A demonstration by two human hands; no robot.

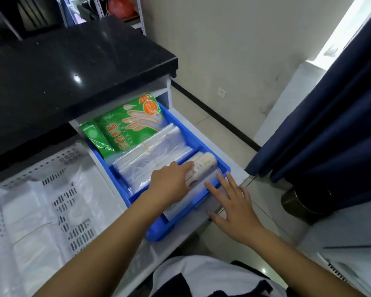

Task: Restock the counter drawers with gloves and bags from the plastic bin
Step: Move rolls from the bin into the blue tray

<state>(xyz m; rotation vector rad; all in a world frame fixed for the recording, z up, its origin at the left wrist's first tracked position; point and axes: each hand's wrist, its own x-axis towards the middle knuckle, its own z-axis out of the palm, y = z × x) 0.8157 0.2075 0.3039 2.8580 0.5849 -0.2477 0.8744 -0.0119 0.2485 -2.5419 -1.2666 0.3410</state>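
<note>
I see the black stone counter (69,67) over the open blue plastic drawer tray (204,144) holding green glove packets (126,123) and clear bags (152,155); my left hand (169,183) presses cream rolls (201,163), right hand (234,202) splayed flat on the front rim

— What am I seeing on the person?
— I'm seeing a white top (201,273) with dark patches; both forearms (107,249) are showing bare, without sleeves, rings or watch.
</note>
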